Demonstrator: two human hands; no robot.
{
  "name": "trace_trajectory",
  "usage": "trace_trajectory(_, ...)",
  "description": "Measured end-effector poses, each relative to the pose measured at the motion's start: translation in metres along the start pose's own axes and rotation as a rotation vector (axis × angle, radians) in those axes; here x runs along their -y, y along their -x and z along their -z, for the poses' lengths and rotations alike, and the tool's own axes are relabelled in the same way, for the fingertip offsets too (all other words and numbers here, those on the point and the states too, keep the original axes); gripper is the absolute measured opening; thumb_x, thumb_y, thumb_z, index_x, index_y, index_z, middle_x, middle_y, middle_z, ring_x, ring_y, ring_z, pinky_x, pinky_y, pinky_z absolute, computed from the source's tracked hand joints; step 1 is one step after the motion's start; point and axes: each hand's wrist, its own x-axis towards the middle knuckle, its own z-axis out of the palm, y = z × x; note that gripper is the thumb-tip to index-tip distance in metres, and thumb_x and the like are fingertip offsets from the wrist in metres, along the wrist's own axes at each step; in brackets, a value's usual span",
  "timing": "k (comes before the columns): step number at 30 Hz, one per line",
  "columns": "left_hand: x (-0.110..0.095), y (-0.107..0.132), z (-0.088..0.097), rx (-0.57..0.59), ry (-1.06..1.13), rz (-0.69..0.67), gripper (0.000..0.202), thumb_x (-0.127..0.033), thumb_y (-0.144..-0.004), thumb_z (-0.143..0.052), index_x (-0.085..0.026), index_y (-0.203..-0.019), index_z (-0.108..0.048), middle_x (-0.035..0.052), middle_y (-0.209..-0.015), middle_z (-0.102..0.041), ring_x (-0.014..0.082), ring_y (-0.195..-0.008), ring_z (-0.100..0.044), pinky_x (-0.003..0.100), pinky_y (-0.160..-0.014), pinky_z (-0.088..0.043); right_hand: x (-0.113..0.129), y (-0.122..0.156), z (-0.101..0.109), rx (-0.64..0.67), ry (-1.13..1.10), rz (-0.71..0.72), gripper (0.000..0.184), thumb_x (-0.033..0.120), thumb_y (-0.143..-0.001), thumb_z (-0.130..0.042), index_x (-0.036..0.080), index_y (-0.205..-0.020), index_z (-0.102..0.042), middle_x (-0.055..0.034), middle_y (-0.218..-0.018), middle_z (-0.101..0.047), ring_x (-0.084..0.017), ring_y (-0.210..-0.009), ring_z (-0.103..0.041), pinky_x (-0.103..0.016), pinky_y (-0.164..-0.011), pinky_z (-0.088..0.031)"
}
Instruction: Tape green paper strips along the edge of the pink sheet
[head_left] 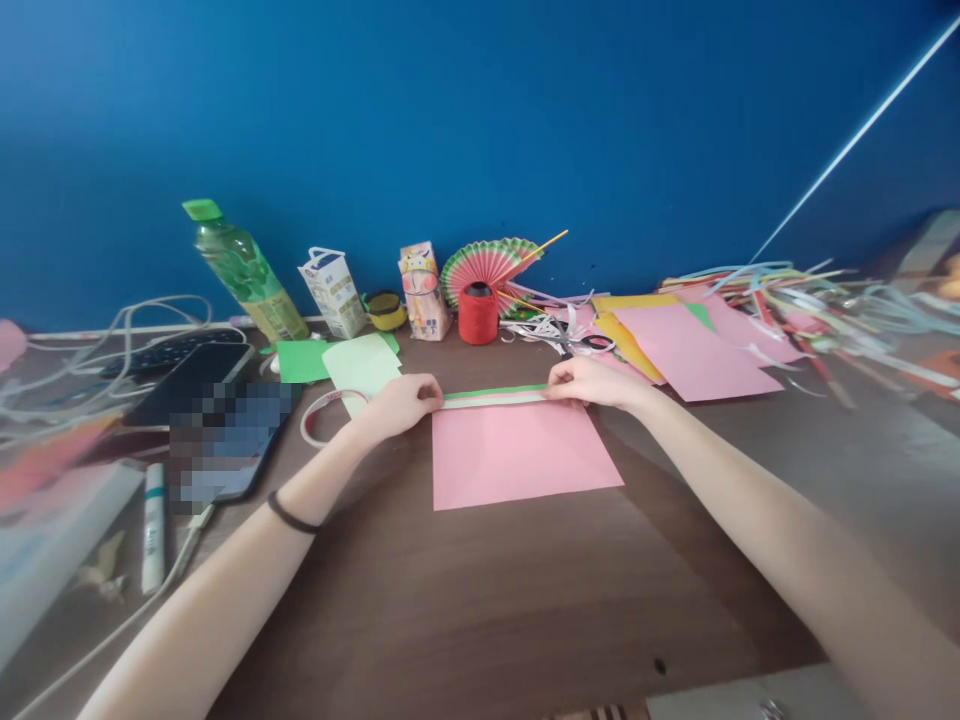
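Note:
A pink sheet of paper (pixel 517 455) lies on the brown table, with a narrow folded band in green, white and pink (pixel 495 397) along its far edge. My left hand (pixel 405 403) pinches the band's left end, thumb and fingers pressed together. At the right end, my right hand (pixel 589 383) grips the same edge between thumb and fingers. A roll of tape (pixel 306 425) rests just left of my left hand. Scissors with dark handles (pixel 592 343) lie beyond my right hand, partly among white paper scraps.
Along the blue wall stand a green bottle (pixel 244 265), two cartons, a red thread spool (pixel 478 315) and a pleated paper fan (pixel 487 265). Phones (pixel 240 440), cables and a marker (pixel 153 530) lie left. Coloured sheets (pixel 690 350) and paper strips (pixel 810 290) are at right.

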Motion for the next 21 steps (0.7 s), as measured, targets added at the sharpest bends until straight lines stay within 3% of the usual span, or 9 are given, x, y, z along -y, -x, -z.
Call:
trace_trajectory(6,-0.008,0.004,0.007,0.125,0.004,0.030,0.014,-0.029,-0.069,-0.050,-0.018,-0.069,-0.060,0.0007,-0.068,-0.063,0.0177,-0.068,-0.058,0.027,-0.066,-0.041,0.001,0.002,0.005,0.119,0.154,0.037,0.027,0.043,-0.065,-0.061,0.017,-0.061,-0.056,0.0020,-0.055,-0.053,-0.009,-0.050,-0.045,-0.022,-0.049,-0.031)
trace_trajectory(14,-0.005,0.001,0.006,-0.097,-0.019,-0.037,0.020,-0.030,-0.072,-0.047,-0.018,-0.071,-0.063,0.0047,-0.077,-0.063,0.0209,-0.082,-0.056,0.031,-0.078,-0.041,0.010,0.007,0.012,-0.061,0.183,0.069,0.022,0.039,-0.068,-0.057,0.018,-0.063,-0.056,0.0023,-0.061,-0.053,-0.011,-0.060,-0.046,-0.023,-0.056,-0.031)
trace_trajectory(21,0.002,-0.002,0.006,0.000,0.057,-0.046,0.015,-0.025,-0.070,-0.048,-0.018,-0.073,-0.060,0.0024,-0.079,-0.065,0.0180,-0.074,-0.057,0.028,-0.073,-0.042,0.003,0.005,0.008,0.024,0.119,0.014,0.024,0.041,-0.067,-0.058,0.018,-0.060,-0.056,0.0035,-0.051,-0.049,-0.008,-0.047,-0.041,-0.023,-0.048,-0.029)
